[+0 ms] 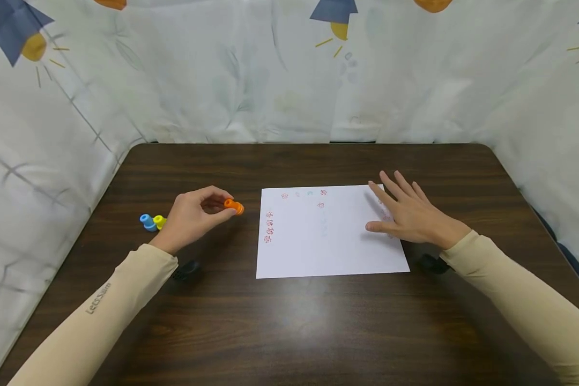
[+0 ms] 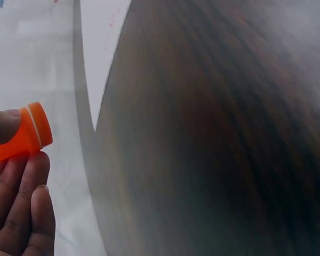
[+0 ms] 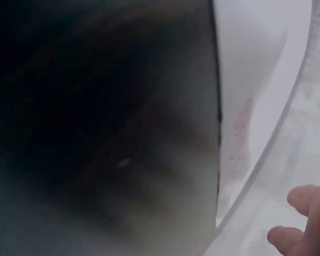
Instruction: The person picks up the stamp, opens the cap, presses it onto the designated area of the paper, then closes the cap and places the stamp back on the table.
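Observation:
An orange stamp [image 1: 234, 206] is pinched between the thumb and fingers of my left hand [image 1: 193, 214], just left of the paper. In the left wrist view the orange stamp [image 2: 29, 130] looks like a small cylinder with a pale ring near one end. A white sheet of paper [image 1: 294, 257] carries small red and faint bluish printed marks along its left side, top and middle. My right hand [image 1: 410, 214] is spread over the paper's right edge with straight fingers, holding nothing; whether it touches the sheet I cannot tell. It partly covers some reddish marks there.
A blue stamp [image 1: 148, 222] and a yellow stamp [image 1: 159, 222] stand side by side on the dark wooden table [image 1: 289, 327], left of my left hand. A patterned white curtain [image 1: 289, 86] hangs behind the table and along its sides.

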`<action>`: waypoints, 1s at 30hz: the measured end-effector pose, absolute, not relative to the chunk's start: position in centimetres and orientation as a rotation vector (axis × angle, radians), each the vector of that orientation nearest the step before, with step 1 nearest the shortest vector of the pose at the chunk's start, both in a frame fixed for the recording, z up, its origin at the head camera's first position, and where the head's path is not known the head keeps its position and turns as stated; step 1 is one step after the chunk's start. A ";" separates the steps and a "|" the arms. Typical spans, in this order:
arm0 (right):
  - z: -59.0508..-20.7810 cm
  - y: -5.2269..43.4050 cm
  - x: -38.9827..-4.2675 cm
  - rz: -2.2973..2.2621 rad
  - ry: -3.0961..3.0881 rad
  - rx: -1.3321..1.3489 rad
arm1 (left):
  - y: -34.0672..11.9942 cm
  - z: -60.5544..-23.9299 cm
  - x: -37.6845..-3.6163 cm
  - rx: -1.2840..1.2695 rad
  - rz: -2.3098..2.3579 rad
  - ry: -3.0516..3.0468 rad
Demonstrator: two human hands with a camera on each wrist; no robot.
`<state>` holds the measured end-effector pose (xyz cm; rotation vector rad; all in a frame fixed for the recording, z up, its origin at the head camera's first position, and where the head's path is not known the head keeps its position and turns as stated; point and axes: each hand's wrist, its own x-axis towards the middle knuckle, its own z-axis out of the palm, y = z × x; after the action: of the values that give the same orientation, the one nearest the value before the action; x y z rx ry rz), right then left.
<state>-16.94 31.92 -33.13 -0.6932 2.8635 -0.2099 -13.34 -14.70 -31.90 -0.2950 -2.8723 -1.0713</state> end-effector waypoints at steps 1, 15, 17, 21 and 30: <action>-33.2 32.0 -16.9 -0.202 2.861 -0.687 | -14.9 -32.0 -13.3 -0.294 -1.060 -2.875; -33.5 32.9 -16.0 -0.128 2.793 -0.659 | -18.2 -32.9 -12.1 -0.242 -0.936 -2.909; -33.5 33.0 -15.9 -0.128 2.778 -0.657 | -18.6 -32.9 -12.0 -0.248 -0.925 -2.903; -33.7 33.2 -15.7 -0.117 2.755 -0.655 | -19.3 -33.0 -11.7 -0.260 -0.903 -2.909; -34.1 33.6 -15.6 -0.108 2.742 -0.640 | -20.6 -32.9 -11.4 -0.221 -0.796 -2.971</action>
<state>-15.60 33.62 -34.06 -0.6396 2.7421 -0.1080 -11.36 -20.62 -32.94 -0.2206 -2.9706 -0.7957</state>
